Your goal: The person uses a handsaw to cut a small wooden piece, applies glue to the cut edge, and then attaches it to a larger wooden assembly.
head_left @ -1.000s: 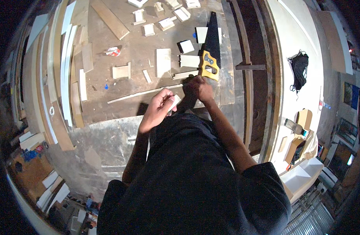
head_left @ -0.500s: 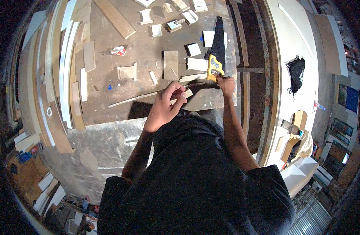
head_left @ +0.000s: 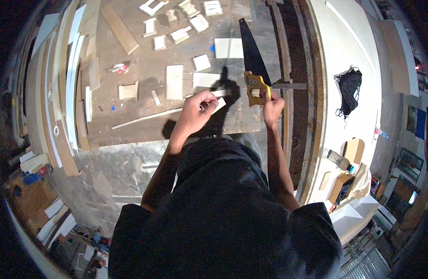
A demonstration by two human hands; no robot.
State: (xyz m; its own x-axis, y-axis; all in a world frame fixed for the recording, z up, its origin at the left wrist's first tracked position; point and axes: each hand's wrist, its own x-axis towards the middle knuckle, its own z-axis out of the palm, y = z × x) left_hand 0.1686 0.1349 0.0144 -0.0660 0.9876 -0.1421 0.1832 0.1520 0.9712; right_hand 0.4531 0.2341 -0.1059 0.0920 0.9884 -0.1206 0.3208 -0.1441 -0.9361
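My right hand [head_left: 273, 109] is closed round the yellow handle of a hand saw [head_left: 255, 56]. The dark blade points away from me, over the right part of the wooden table. My left hand [head_left: 196, 114] pinches a small pale wood piece [head_left: 219, 105] above the near edge of the table. Just beyond that hand lie a pale strip [head_left: 222, 93], a wider wood block [head_left: 207, 80] and a flat rectangular board [head_left: 174, 82]. A long thin stick [head_left: 146, 117] runs leftward on the table from beside my left hand.
Several small wooden assemblies [head_left: 180, 35] are scattered at the far side of the table. Long boards [head_left: 74, 83] line the left. Right of a dark gap stands a white surface with a bundle of black cord [head_left: 349, 91] and a clear bottle [head_left: 339, 160].
The saw has been lifted off the table by my right hand and its blade now stands clear of the wood pieces. My left hand still pinches the small wood piece. The view has shifted slightly.
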